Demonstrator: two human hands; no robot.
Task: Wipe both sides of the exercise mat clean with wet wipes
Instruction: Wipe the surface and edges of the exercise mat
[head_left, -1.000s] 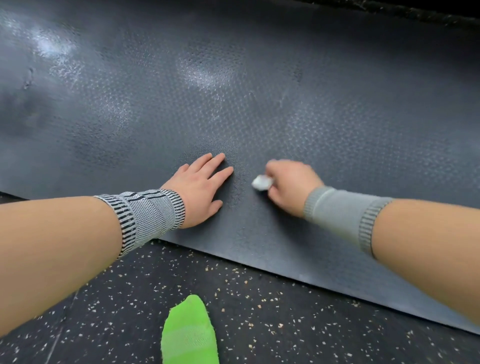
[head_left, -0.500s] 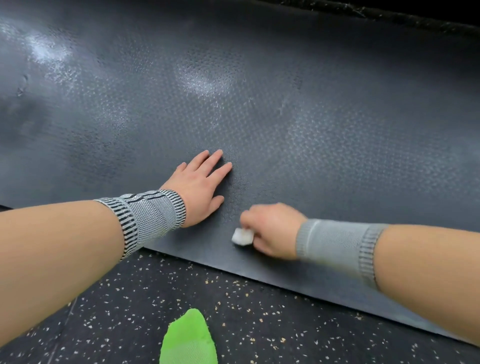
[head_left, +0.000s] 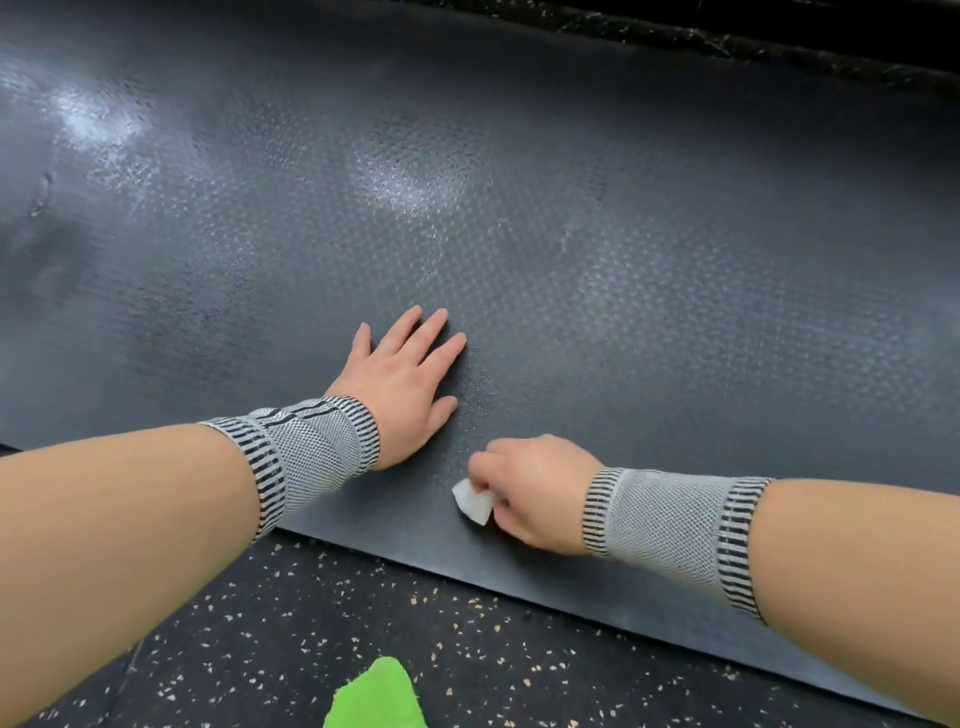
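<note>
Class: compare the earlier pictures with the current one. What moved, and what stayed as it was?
The right hand, gripping the wet wipe, dragged it from mid-mat back toward the near edge of the mat. The left hand stayed pressed flat, fingers spread.

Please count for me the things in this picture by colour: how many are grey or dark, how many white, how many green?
Grey or dark: 4, the exercise mat, the speckled floor, the left wristband, the right wristband
White: 1, the wet wipe pinched in the right hand
Green: 1, the green thing at the bottom edge
Total: 6
</note>
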